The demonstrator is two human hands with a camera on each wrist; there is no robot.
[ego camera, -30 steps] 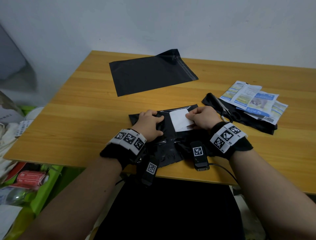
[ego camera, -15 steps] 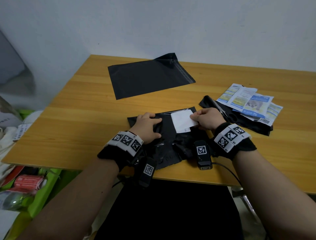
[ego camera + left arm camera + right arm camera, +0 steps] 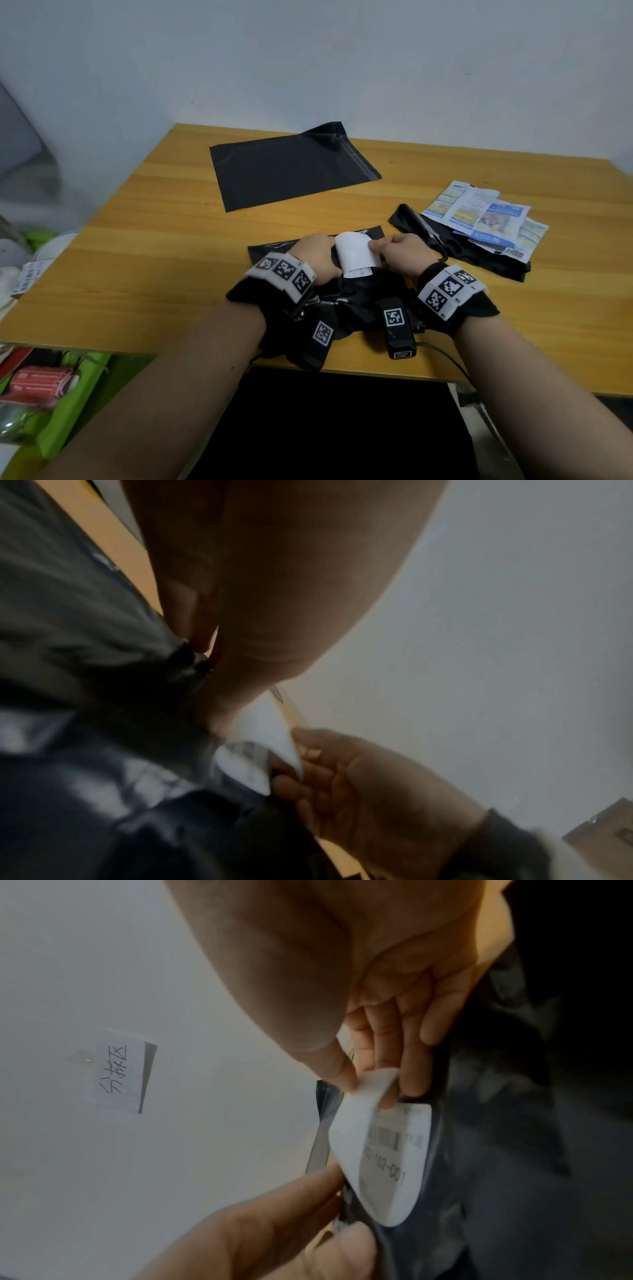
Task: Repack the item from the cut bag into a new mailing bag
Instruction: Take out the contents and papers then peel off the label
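White label pinched by right hand; left hand grips black bag.

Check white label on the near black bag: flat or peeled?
Partly peeled: right hand pinches the curled-up edge of the label; barcode end lies on the bag.

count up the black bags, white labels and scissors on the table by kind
black mailing bags: 3 (flat far bag, crumpled near bag, right bag)
white label: 1, partly peeled off the crumpled near bag
scissors: 1, lying on the right bag
total: 5
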